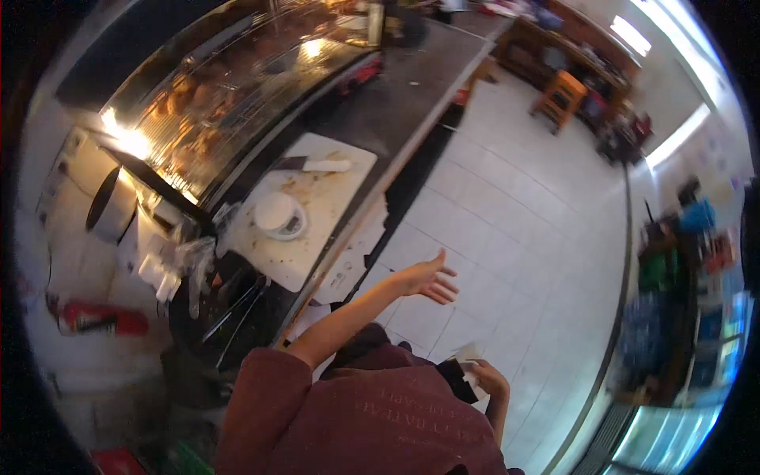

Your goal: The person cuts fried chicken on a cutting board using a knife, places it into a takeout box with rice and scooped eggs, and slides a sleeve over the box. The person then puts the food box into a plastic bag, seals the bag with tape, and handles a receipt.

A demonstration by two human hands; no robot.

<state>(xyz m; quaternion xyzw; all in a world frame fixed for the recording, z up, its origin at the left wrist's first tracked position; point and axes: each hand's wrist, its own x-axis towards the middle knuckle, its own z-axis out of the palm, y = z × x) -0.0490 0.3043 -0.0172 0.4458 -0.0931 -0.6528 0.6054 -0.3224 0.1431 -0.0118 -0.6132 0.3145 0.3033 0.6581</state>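
Observation:
My left hand (430,280) is held out over the tiled floor, fingers spread, with nothing in it. My right hand (488,378) is low, close to my body, with its fingers around a white and black object (469,380) that I cannot make out. To the left, on the dark counter (427,67), lies a white cutting board (336,202) with brown stains. A white kitchen scale (279,215) and a cleaver with a white handle (326,165) rest on the board. Neither hand touches them.
A lit glass display case (214,103) with food stands behind the board. Metal tongs (237,313) lie at the counter's near end. A red fire extinguisher (103,318) is at the left. An orange stool (560,98) stands on the floor. Shelves with goods line the right.

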